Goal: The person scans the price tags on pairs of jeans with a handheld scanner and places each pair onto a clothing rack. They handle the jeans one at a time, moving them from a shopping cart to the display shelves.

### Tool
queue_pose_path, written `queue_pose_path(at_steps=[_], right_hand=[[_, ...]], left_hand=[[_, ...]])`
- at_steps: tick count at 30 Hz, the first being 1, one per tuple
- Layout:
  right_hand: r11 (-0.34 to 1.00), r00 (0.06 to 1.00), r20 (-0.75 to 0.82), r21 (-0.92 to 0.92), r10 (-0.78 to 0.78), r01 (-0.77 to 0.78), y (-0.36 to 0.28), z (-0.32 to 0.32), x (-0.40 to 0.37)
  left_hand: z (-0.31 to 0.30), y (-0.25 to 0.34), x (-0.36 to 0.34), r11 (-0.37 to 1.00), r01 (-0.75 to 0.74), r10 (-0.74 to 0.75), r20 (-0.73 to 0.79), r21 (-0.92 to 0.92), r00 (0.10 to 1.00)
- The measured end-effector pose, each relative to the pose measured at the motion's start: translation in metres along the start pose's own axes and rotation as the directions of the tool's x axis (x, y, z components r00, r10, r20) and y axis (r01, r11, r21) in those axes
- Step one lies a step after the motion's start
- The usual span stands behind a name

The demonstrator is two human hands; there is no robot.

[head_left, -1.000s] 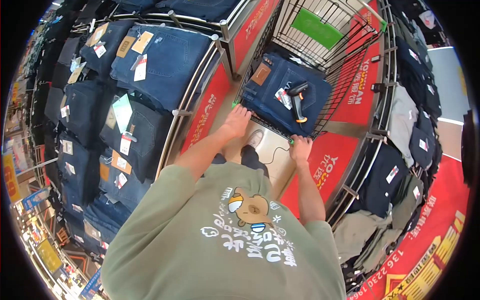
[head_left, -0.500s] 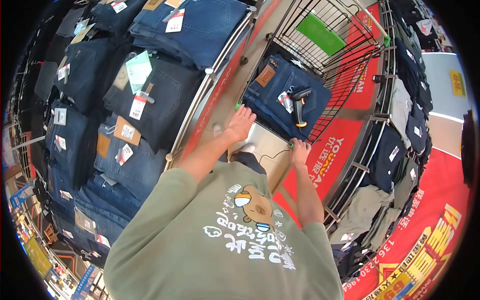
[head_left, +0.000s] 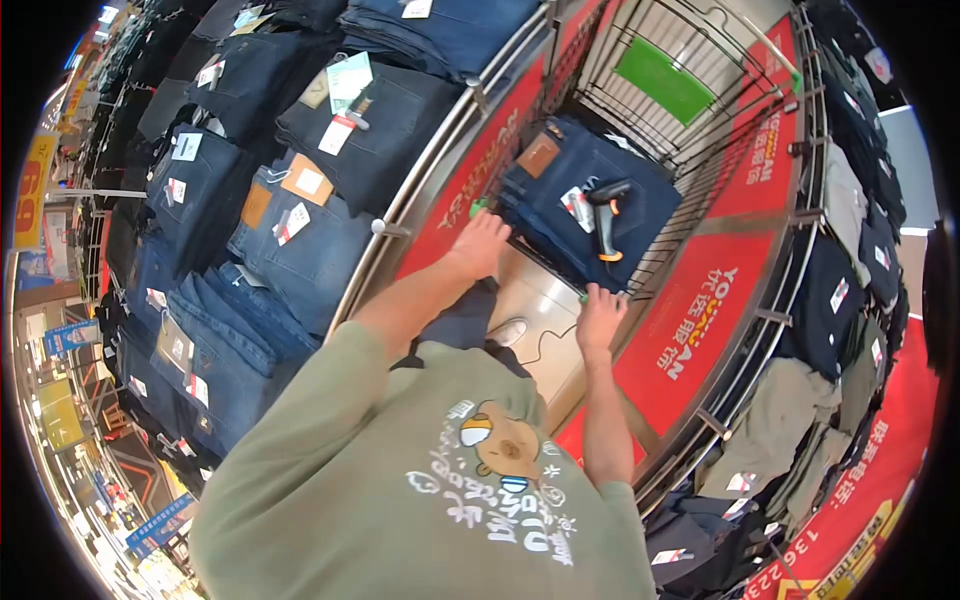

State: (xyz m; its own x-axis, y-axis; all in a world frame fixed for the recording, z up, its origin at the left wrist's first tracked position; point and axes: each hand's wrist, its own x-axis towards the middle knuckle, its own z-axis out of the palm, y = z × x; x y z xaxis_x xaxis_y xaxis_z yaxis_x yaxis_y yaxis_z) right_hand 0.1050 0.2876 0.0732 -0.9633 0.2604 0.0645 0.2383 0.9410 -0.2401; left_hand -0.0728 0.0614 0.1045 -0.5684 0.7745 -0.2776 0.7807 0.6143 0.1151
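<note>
Both hands, left [head_left: 481, 243] and right [head_left: 603, 318], grip the near edge of the shopping cart [head_left: 665, 80], where a scanner [head_left: 606, 222] lies on folded jeans [head_left: 590, 200].

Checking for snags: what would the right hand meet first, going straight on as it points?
Past the cart's near rim, where it rests, the right hand would likely meet the folded jeans first; depth is unclear.

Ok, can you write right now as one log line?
left hand: on cart rim | right hand: on cart rim | jeans: folded in cart | barcode scanner: lying on jeans
</note>
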Motion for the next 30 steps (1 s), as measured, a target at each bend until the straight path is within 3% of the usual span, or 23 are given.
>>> queue_pose_path(at_steps=[5,14,15,17,20,21,22,24,30], right_hand=[[0.999,0.999,0.023,0.013,0.032,-0.032,-0.030,-0.007,-0.040],[1.000,0.994,0.112,-0.011,0.013,-0.012,-0.058,-0.003,-0.102],[1.000,0.994,0.108,-0.025,0.014,-0.011,-0.064,-0.002,-0.103],[0.999,0.996,0.090,0.032,-0.022,0.019,-0.073,-0.001,-0.110],[0.998,0.988,0.149,-0.045,-0.038,0.045,-0.090,-0.002,-0.115],[0.997,0.991,0.125,-0.058,-0.040,0.048,-0.092,0.000,-0.117],[0.996,0.991,0.129,-0.072,-0.039,0.048,-0.094,-0.001,-0.118],[0.993,0.975,0.220,-0.114,0.004,0.022,-0.094,-0.004,-0.123],[0.978,0.966,0.259,-0.205,0.027,0.027,-0.062,0.003,-0.139]], left_hand=[[0.035,0.002,-0.039,0.997,0.054,-0.055,0.017,0.055,0.998],[0.025,0.028,-0.114,0.994,0.062,-0.077,0.188,0.085,0.979],[0.030,0.026,-0.120,0.995,0.059,-0.072,0.178,0.077,0.981],[0.045,0.029,-0.132,0.987,0.119,-0.116,-0.029,0.108,0.993],[0.037,0.012,-0.140,0.989,0.113,-0.108,0.060,-0.097,0.992],[0.060,0.002,-0.141,0.993,0.057,-0.069,-0.122,-0.103,0.990],[0.070,-0.007,-0.141,0.992,0.052,-0.067,-0.126,-0.115,0.990],[0.077,-0.020,-0.144,0.996,-0.080,0.063,-0.314,-0.043,0.947],[0.054,0.007,-0.160,0.995,-0.062,0.049,-0.160,-0.075,0.986]])
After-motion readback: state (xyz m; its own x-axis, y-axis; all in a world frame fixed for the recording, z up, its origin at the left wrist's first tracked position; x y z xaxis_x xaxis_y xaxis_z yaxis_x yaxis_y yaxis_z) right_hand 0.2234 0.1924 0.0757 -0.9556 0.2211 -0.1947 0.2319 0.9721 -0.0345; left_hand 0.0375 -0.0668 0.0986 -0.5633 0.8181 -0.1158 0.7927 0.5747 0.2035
